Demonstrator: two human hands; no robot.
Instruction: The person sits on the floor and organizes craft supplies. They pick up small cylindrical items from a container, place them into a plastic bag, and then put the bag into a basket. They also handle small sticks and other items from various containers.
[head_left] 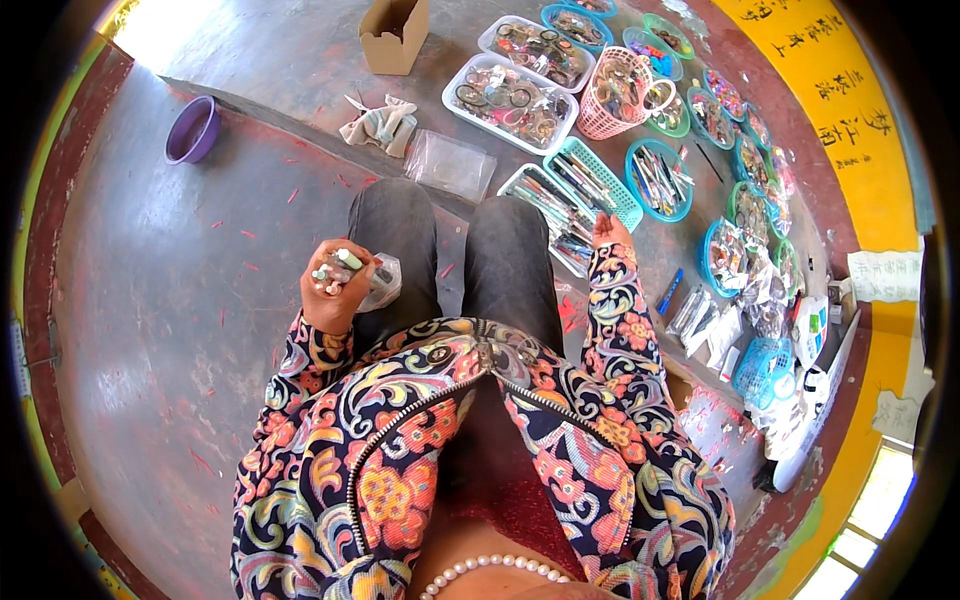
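On the left, my left hand [338, 286] is closed round a bunch of pens [340, 268], their ends pointing up out of the fist. A clear plastic bag or cup [383, 282] sits against that hand, over my thigh; its kind is hard to make out. My right hand [611, 232] is at the near corner of a green basket [628, 207] of pens, fingers slightly bent and apart, nothing visible in them. Beside it, a white basket [512, 182] holds many more pens. A round blue basket [640, 212] of pens stands just beyond.
White trays [452, 95] of small round items and a pink basket [600, 125] stand ahead. Several round baskets line the right. A folded cloth [380, 126], clear plastic sleeves [450, 165], a cardboard box [392, 52] and a purple basin [192, 132] are around. A step edge [260, 115] crosses the floor.
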